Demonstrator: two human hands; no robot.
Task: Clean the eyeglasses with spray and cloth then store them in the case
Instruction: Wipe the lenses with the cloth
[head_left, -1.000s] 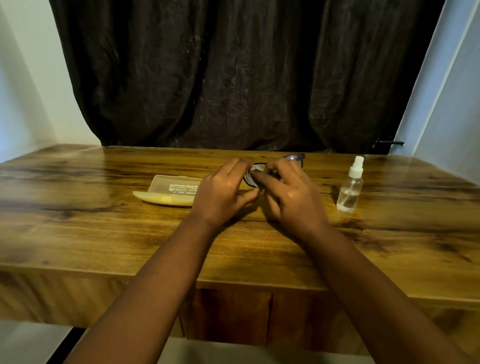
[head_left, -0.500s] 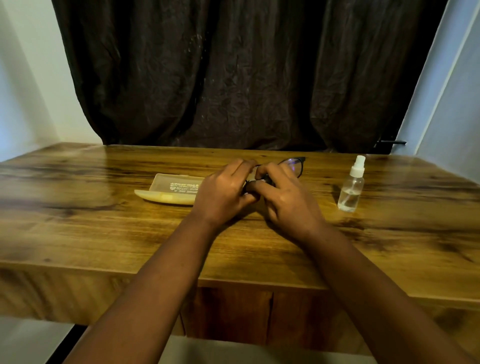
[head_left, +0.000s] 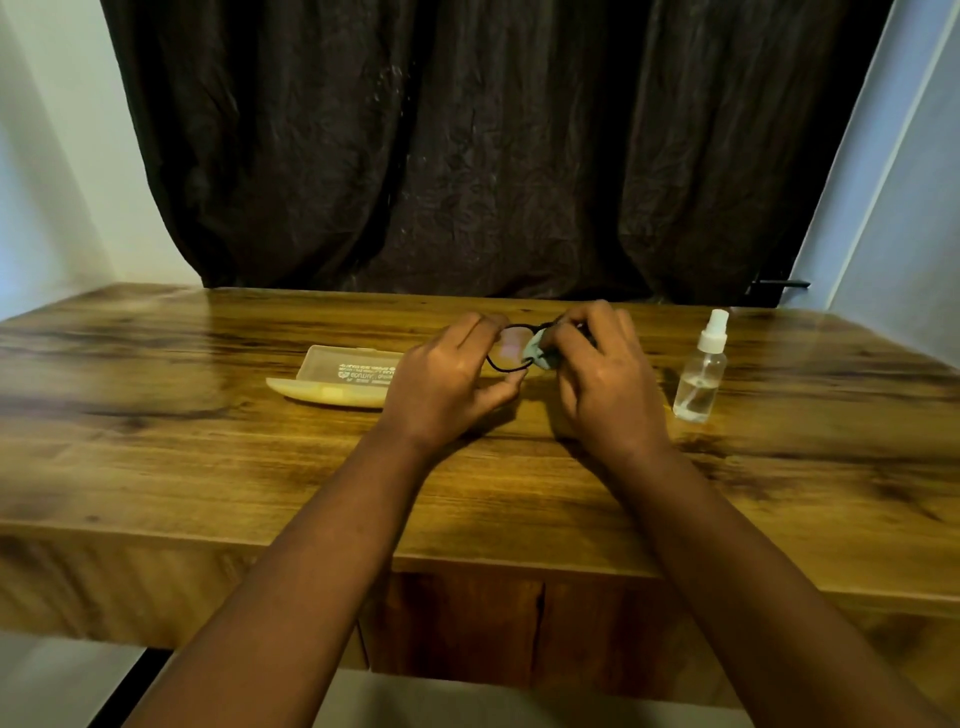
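The glasses (head_left: 511, 349) are held up just above the table (head_left: 208, 467), between the two hands, near the middle of the far half of the tabletop. Their dark frame shows as a thin loop around one lens, which catches a faint pinkish glare; the other lens is hidden behind the right hand (head_left: 602, 384). The left hand (head_left: 441, 384) grips the frame at its left end, fingers curled over the top rim and thumb tucked under the bottom rim, so it is closed on the glasses. The right hand pinches a small grey-green cloth (head_left: 537, 351) against the covered lens, fingers bent over the top and thumb behind; the cloth bulges out between the fingertips and touches the frame near the bridge. Both forearms reach in from the near edge, bare and roughly parallel. The case (head_left: 337, 376) lies open on the table just left of the left hand, a pale yellow shell with its translucent lid folded back and some printed text on it, too small to read. The spray bottle (head_left: 701, 371) stands upright to the right of the right hand, apart from it, clear with a white nozzle and some liquid in the bottom. A dark curtain (head_left: 467, 145) hangs behind the table.
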